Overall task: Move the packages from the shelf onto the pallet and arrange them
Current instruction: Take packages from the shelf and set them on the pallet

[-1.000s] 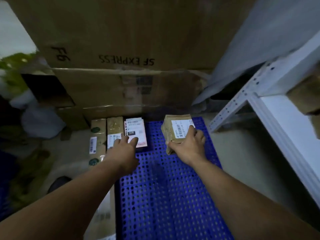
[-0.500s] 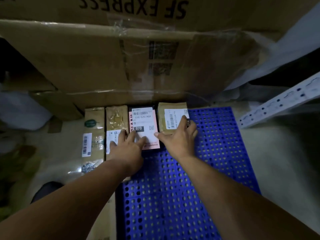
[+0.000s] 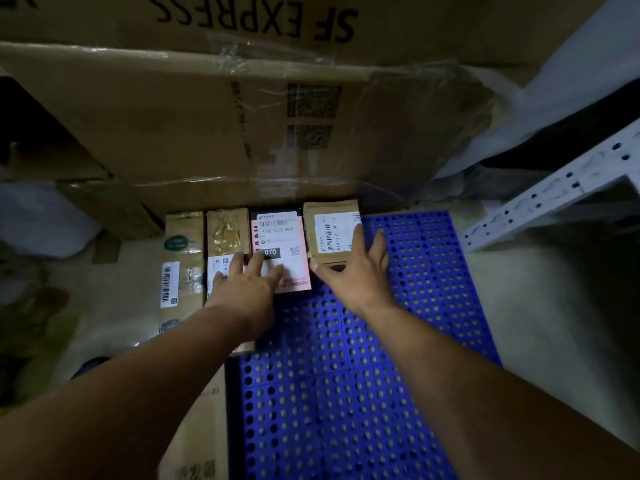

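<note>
1. The row sits at the far edge of the blue pallet (image 3: pixel 346 375), hard against the large cardboard box (image 3: pixel 207 133). It is made up of a long brown package (image 3: pixel 181 258), a taped brown package (image 3: pixel 227 233), the pink-labelled package (image 3: pixel 282 237) and the white-labelled brown package (image 3: pixel 329 226).
2. The left hand (image 3: pixel 247 289) lies flat with its fingers (image 3: pixel 258 261) spread across the pink-labelled package and the taped one.
3. The right hand (image 3: pixel 360 275) cups the white-labelled package. Its straight fingers (image 3: pixel 358 240) are against the right side and the thumb is at the near edge.
4. Risk: a sideways shove from the right could skew the pink-labelled package or ride one edge over its neighbour, since only the left palm steadies the row.
5. Risk: the two leftmost packages seem to lie past the pallet's left edge. More pressure leftward could carry the row further off it. I cannot tell what they lie on.
6. Compared with a second ago, the white-labelled package is no longer held apart and tilted; it lies flat, touching the pink-labelled one.
7. Half a second ago the right hand lay over the label. It has since slid to the package's side and corner, while the left hand stays put.
</note>
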